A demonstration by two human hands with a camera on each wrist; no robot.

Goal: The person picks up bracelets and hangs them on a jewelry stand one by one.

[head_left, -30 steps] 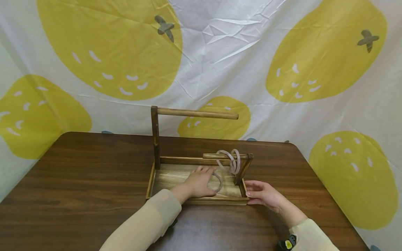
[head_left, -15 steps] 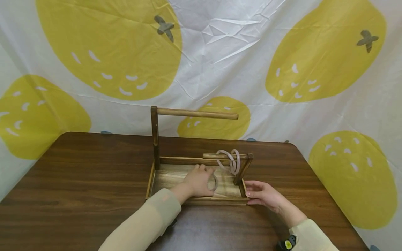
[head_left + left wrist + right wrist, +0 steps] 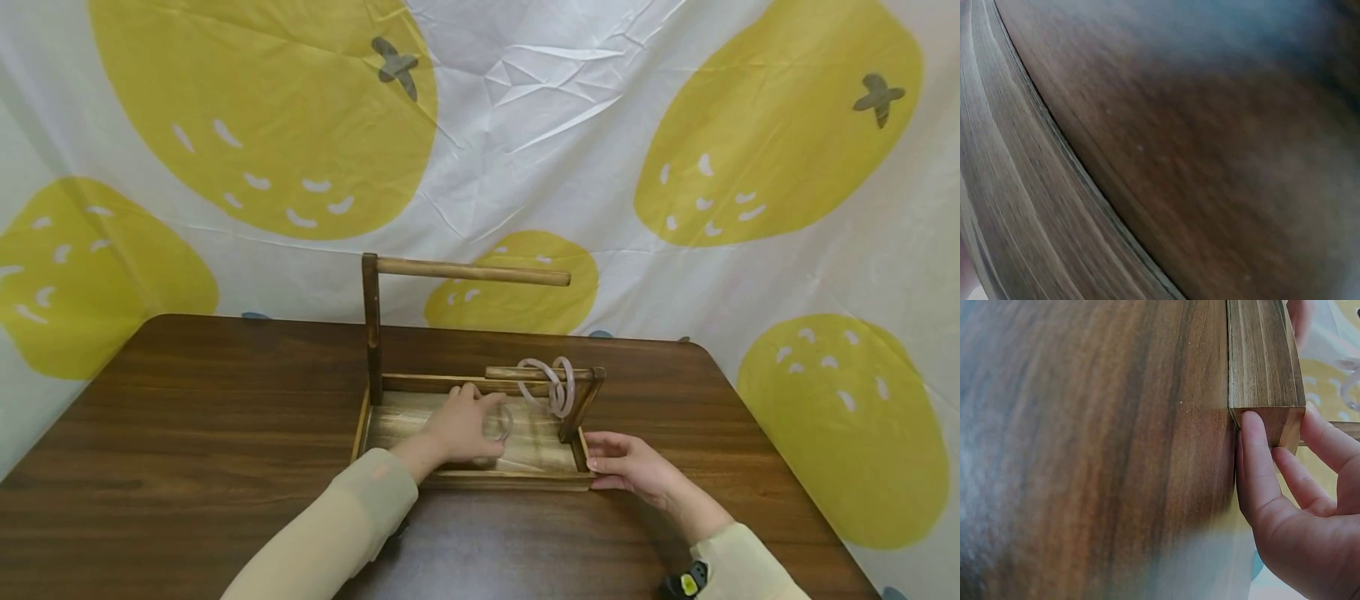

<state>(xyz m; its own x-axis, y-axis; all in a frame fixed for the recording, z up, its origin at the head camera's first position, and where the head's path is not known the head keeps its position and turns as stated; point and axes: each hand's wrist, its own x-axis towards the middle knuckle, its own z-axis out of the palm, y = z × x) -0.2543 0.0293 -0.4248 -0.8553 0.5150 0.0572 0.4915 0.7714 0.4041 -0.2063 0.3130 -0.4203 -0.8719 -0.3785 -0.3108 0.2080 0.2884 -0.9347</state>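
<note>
My left hand (image 3: 457, 427) reaches into a shallow wooden tray (image 3: 510, 481). It grips a pale, blurred bangle (image 3: 507, 423) between thumb and fingers, just over the tray floor. Fingertips of my right hand (image 3: 630, 468) rest against the tray's right end. In the right wrist view, those fingers (image 3: 1260, 456) lie nearly straight along the tray's end face (image 3: 1272, 425). Several pinkish bangles (image 3: 564, 387) hang from the short lower bar (image 3: 501, 373) at the tray's right. The left wrist view shows only the tray's side (image 3: 1035, 162) and blurred tabletop; the left fingers are hidden there.
A tall post (image 3: 372, 333) rises from the tray's left end and carries a long upper bar (image 3: 472, 271) with a free right end. A short post (image 3: 585, 404) holds the lower bar. The brown table (image 3: 225, 417) meets a lemon-print cloth (image 3: 517, 167) behind.
My left hand has moved a little to the left along the tray, and the bangle has gone with it. My right hand and the hanging bangles have stayed in place.
</note>
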